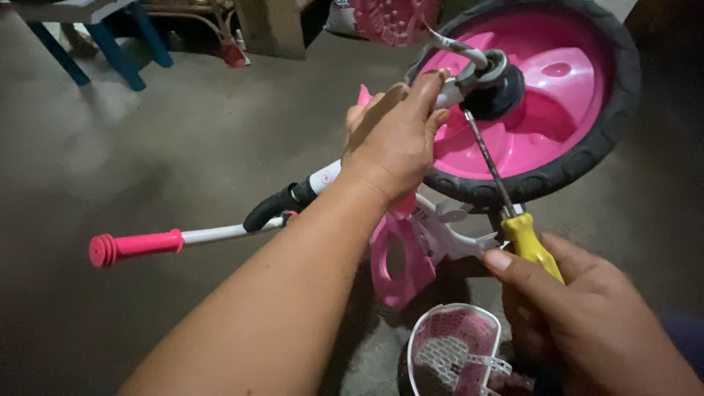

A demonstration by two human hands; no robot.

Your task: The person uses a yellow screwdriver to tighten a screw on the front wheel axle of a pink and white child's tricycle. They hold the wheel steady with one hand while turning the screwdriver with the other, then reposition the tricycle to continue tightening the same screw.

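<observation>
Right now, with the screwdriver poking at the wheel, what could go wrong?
The screwdriver tip sits at the hub right beside the left hand, so a slip might jab those fingers. The pink wheel could perhaps turn under the push and throw the tip off. The bike lies tipped on the floor, steadied mainly by that one hand, so it might shift, and the basket lies close below.

1. Open concrete floor (169, 139) spreads across the left and centre of the frame, unobstructed up to the blue stool legs (110, 44) at the upper left.
2. The pink handlebar grip (136, 246) juts across the lower left.
3. The pink wheel (543, 95) fills the upper right.
4. A screwdriver (513, 213) slants across the gap below the wheel; a white-and-pink basket (455, 348) blocks the bottom centre.
</observation>
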